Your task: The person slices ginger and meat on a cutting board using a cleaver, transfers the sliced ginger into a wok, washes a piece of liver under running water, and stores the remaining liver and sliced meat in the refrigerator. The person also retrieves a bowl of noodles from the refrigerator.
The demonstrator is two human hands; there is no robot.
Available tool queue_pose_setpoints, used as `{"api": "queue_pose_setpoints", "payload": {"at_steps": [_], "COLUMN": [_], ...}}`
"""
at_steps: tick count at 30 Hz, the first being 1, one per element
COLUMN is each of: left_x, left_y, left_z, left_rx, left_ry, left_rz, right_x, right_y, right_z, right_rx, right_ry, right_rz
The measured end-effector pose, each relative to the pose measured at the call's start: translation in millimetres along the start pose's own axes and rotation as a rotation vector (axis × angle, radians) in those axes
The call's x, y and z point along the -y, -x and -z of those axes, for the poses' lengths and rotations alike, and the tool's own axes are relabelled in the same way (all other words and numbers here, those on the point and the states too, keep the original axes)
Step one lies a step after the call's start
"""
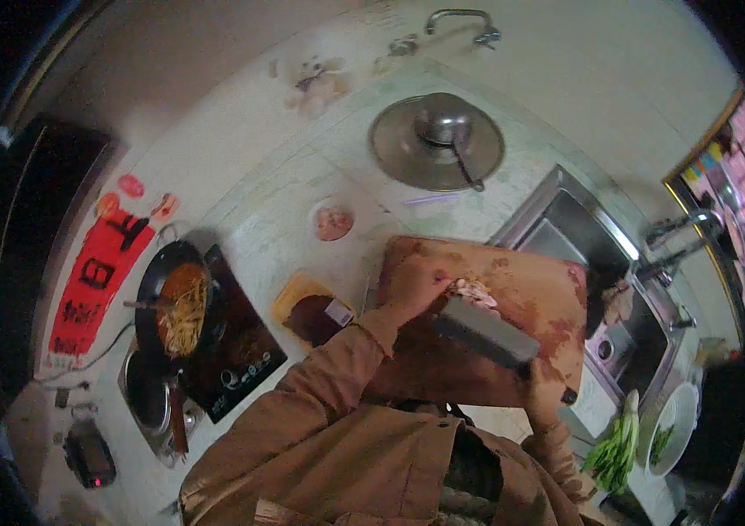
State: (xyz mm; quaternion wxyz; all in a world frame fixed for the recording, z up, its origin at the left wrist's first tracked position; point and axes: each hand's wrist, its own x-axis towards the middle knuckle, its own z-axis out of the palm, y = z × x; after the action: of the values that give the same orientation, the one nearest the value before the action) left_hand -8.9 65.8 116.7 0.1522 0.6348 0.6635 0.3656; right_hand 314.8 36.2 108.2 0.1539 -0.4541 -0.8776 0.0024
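A brown wooden cutting board lies before me, damp and stained in places. Pale pieces of what looks like raw meat rest near its middle. At the left end of the meat, my left hand has its fingers bent down onto it; blur hides the fingertips. My right hand is closed around the handle of a cleaver. The broad grey blade lies just on my side of the meat, slanting across the board. Whether its edge touches the meat, I cannot tell.
A wok of food sits on a black induction cooktop at left. Ahead are a small dish of meat and a large metal lid or basin with a ladle. The sink, leafy greens and a white colander are right.
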Motion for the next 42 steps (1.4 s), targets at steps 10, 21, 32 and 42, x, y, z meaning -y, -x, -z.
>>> {"api": "queue_pose_setpoints", "payload": {"at_steps": [10,21,32,42], "left_x": [124,180,215,159], "left_y": [180,225,215,192], "left_z": [72,65,87,136], "left_rx": [-0.459,-0.634,-0.587,-0.580], "left_ry": [-0.531,0.056,0.191,1.139], "left_rz": [0.715,1.313,1.264,0.854], "right_x": [6,-40,98,257], "right_y": [-41,-17,-46,-44], "right_z": [25,-45,-61,-107], "right_rx": [-0.074,0.090,0.448,1.018], "right_ry": [-0.136,0.093,-1.078,-1.927], "right_rz": [-0.416,-0.358,-0.326,-0.981]}}
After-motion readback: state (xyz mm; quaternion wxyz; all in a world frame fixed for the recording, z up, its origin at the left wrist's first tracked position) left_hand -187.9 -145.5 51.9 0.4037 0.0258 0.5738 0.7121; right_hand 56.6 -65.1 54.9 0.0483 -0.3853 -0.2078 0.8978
